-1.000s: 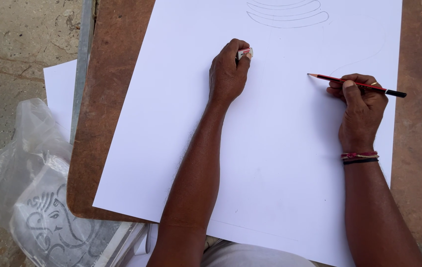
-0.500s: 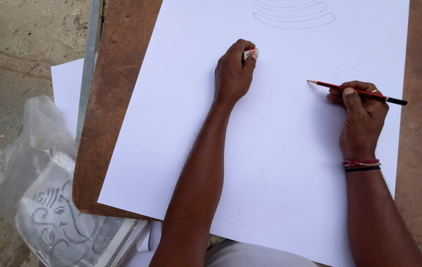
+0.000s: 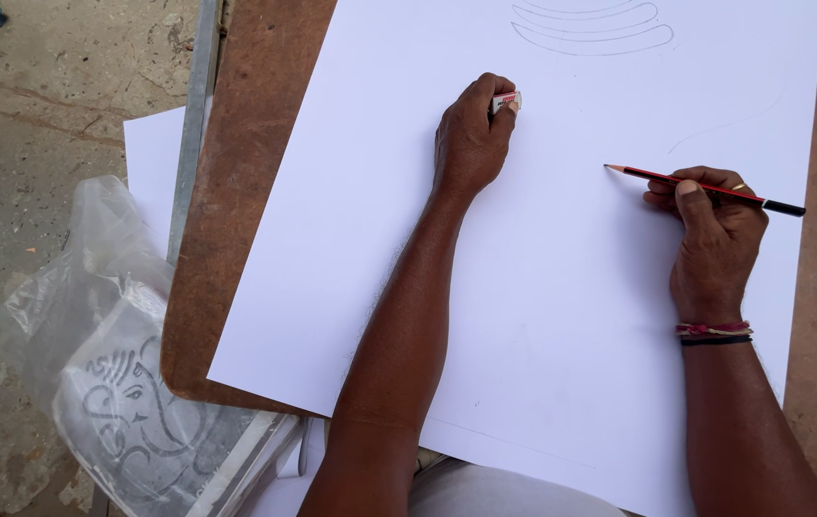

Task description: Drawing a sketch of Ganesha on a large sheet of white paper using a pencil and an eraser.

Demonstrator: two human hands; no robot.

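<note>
A large white sheet of paper [image 3: 561, 287] lies on a brown wooden drawing board [image 3: 255, 144]. My left hand [image 3: 470, 144] rests on the sheet as a fist, pinching a small white eraser [image 3: 506, 101] at its fingertips. My right hand [image 3: 710, 235] holds a red and black pencil [image 3: 705, 189], its tip pointing left just above the paper. Faint curved pencil lines [image 3: 590, 29] are drawn at the sheet's top, and one thin arc [image 3: 724, 126] sits above my right hand.
At the lower left, a clear plastic bag [image 3: 111, 364] holds a grey line drawing on paper. Another white sheet [image 3: 152, 158] sticks out beside a metal bar [image 3: 195, 124]. Bare concrete ground [image 3: 35, 144] lies to the left.
The view has shifted slightly, so board and hands sit a little lower and to the right. Both hands keep their grips and places on the sheet.
</note>
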